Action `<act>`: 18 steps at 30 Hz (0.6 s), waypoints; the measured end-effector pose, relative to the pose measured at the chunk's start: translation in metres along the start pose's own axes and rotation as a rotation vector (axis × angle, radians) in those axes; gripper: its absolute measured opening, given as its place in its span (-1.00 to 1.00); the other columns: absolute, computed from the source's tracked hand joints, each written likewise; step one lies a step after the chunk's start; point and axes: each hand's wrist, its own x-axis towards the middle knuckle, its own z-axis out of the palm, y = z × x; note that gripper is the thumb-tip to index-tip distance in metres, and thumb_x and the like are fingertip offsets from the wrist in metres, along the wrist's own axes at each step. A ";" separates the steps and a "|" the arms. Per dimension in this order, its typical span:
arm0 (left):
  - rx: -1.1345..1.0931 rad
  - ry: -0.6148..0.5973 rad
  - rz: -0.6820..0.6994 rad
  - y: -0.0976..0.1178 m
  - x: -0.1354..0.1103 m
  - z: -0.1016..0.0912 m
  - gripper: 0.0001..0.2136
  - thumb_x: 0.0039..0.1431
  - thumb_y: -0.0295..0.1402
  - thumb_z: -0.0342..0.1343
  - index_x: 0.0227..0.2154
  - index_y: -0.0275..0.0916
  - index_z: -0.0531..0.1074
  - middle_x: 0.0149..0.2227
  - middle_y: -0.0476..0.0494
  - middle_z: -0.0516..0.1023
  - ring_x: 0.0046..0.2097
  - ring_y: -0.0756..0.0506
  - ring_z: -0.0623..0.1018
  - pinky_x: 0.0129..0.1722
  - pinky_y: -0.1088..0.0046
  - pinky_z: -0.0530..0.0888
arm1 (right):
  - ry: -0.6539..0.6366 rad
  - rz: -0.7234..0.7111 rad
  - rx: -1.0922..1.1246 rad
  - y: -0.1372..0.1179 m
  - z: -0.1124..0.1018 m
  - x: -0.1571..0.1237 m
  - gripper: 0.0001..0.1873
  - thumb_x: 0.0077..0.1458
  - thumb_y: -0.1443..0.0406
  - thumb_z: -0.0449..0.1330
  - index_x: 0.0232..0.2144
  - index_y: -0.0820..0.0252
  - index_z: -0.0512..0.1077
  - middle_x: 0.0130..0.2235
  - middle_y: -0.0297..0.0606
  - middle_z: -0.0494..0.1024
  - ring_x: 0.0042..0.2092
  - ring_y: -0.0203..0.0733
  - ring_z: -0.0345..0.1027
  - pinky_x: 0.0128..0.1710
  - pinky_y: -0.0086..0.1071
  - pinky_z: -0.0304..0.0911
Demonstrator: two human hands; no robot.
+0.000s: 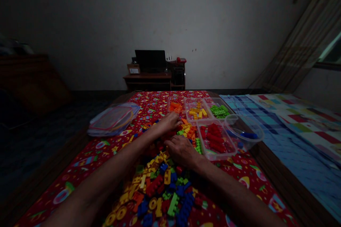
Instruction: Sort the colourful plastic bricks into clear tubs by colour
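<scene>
Both my hands reach into a heap of coloured toy bricks (162, 188) spread on a red patterned cloth (87, 156). My left hand (170, 121) is farther out, fingers curled down over the far end of the heap near an orange brick; whether it grips anything is hidden. My right hand (181, 150) lies palm down on the bricks with fingers bent, beside the clear tray of red bricks (217, 138). Clear trays hold orange bricks (175, 106), yellow bricks (197, 112) and green bricks (220, 111).
A round clear bowl (245, 131) with blue bricks stands at the right. A stack of clear lids (113, 118) lies at the left. A checked cloth (287, 127) covers the surface to the right. A dark desk with a monitor (154, 69) stands against the far wall.
</scene>
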 end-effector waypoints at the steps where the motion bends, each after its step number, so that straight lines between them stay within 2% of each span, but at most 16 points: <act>1: 0.020 -0.036 -0.033 0.002 0.006 0.004 -0.79 0.04 -0.32 0.11 -0.60 -0.30 0.50 -0.62 -0.09 0.45 -0.50 -0.03 0.41 -0.45 0.52 0.33 | -0.006 0.004 0.005 0.000 0.000 0.000 -0.85 0.17 0.40 0.04 -0.27 0.24 0.41 -0.38 -0.19 0.47 -0.27 -0.17 0.29 -0.27 -0.35 0.16; 4: 0.048 -0.097 -0.080 0.003 0.016 0.014 -0.71 -0.04 -0.27 0.15 -0.77 -0.27 0.37 -0.79 0.02 0.21 -0.67 0.04 0.22 -0.64 0.54 0.15 | -0.037 0.015 0.013 0.000 0.000 0.000 -0.85 0.18 0.40 0.04 -0.26 0.25 0.41 -0.37 -0.18 0.47 -0.27 -0.17 0.29 -0.28 -0.34 0.16; 8: 0.053 -0.133 -0.108 -0.002 0.019 0.020 -0.75 -0.16 -0.32 0.18 -0.81 -0.26 0.32 -0.81 0.08 0.13 -0.70 0.07 0.13 -0.67 0.52 0.06 | -0.068 0.028 0.015 -0.001 -0.003 0.001 -0.85 0.18 0.41 0.05 -0.26 0.26 0.41 -0.38 -0.17 0.47 -0.28 -0.17 0.30 -0.30 -0.34 0.16; 10: 0.055 -0.115 -0.124 -0.004 0.016 0.020 -0.76 -0.14 -0.31 0.17 -0.78 -0.28 0.36 -0.79 0.06 0.17 -0.68 0.05 0.16 -0.65 0.51 0.09 | -0.072 0.023 0.005 -0.001 -0.005 0.001 -0.85 0.18 0.40 0.05 -0.24 0.25 0.42 -0.37 -0.17 0.48 -0.27 -0.17 0.31 -0.29 -0.34 0.16; 14: 0.043 -0.014 -0.116 -0.004 0.005 0.010 -0.74 0.03 -0.26 0.04 -0.59 -0.32 0.49 -0.64 -0.04 0.40 -0.55 0.00 0.33 -0.54 0.52 0.20 | -0.072 0.020 -0.013 -0.001 -0.007 0.002 -0.84 0.18 0.38 0.05 -0.23 0.24 0.42 -0.37 -0.19 0.49 -0.26 -0.17 0.32 -0.29 -0.36 0.15; 16: -0.003 0.047 -0.077 -0.004 -0.002 0.003 -0.72 0.08 -0.23 -0.01 -0.48 -0.31 0.52 -0.53 -0.07 0.49 -0.46 -0.02 0.39 -0.47 0.52 0.26 | -0.069 0.020 -0.004 -0.001 -0.007 0.002 -0.83 0.19 0.39 0.05 -0.22 0.25 0.42 -0.38 -0.18 0.49 -0.27 -0.16 0.32 -0.29 -0.35 0.15; 18: -0.088 0.057 -0.062 -0.006 -0.007 -0.003 -0.69 0.10 -0.21 -0.06 -0.43 -0.31 0.52 -0.48 -0.07 0.52 -0.43 -0.03 0.41 -0.45 0.53 0.28 | -0.063 0.018 0.004 -0.002 -0.006 0.003 -0.83 0.19 0.40 0.04 -0.22 0.25 0.42 -0.37 -0.18 0.49 -0.26 -0.16 0.31 -0.29 -0.35 0.16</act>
